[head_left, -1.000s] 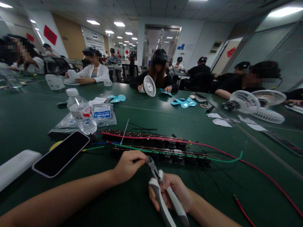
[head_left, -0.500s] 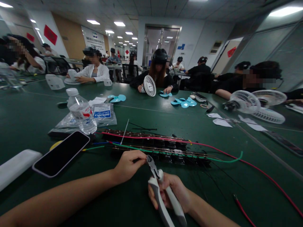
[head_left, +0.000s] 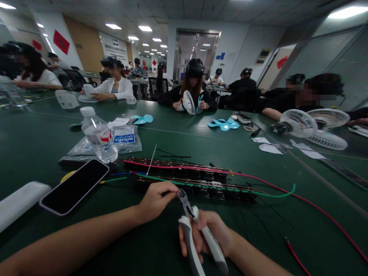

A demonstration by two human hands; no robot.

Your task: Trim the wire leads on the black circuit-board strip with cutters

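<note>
My right hand (head_left: 214, 234) is wrapped round the white handles of a pair of cutting pliers (head_left: 198, 239), jaws pointing up and left. My left hand (head_left: 156, 199) is closed in a pinch right at the plier jaws, holding something thin that I cannot make out. Just beyond both hands lie two long black terminal strips (head_left: 198, 180) on the green table (head_left: 201, 138). A red wire (head_left: 258, 178) and a green wire (head_left: 276, 194) run along them. A white cable tie (head_left: 151, 160) sticks up from the strips.
A black phone (head_left: 74, 186) and a white bar (head_left: 20, 202) lie at the left. A water bottle (head_left: 99, 136) lies on plastic bags (head_left: 125, 138). Blue fan blades (head_left: 224, 124) and white fans (head_left: 312, 124) sit farther off. Several people sit round the table.
My hands have stayed almost where they were, the pliers shifting slightly lower. The person across the table has turned their small fan and picked up a blue blade.
</note>
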